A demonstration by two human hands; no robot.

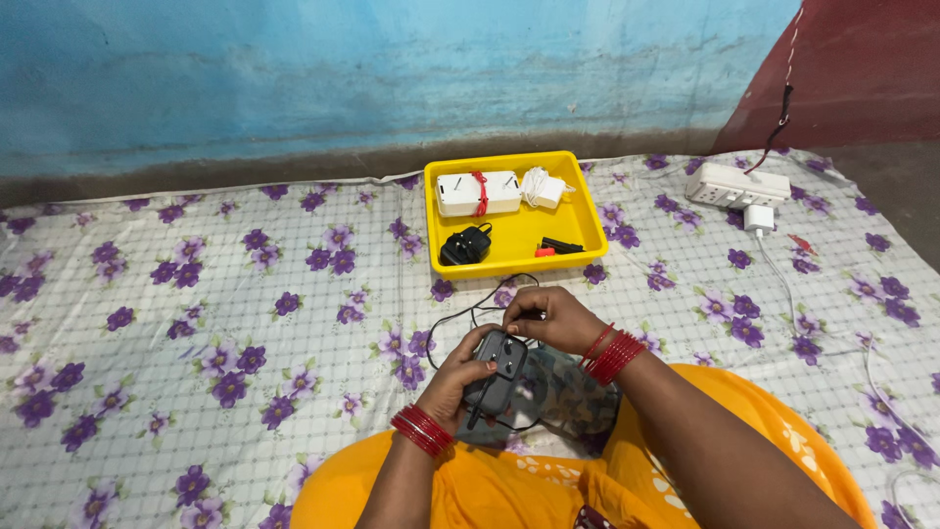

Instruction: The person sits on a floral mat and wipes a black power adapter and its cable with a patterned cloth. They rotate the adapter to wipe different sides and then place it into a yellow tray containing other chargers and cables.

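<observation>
Under hands (509, 348): adapter (496, 377) partly hidden.

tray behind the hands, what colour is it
Yellow: the tray shows plainly in the head view, beyond both hands.

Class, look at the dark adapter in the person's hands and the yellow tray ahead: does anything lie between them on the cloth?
Only a thin black cord loops on the flowered cloth between the adapter and the yellow tray. Both the left hand and right hand already grip the adapter.
</observation>
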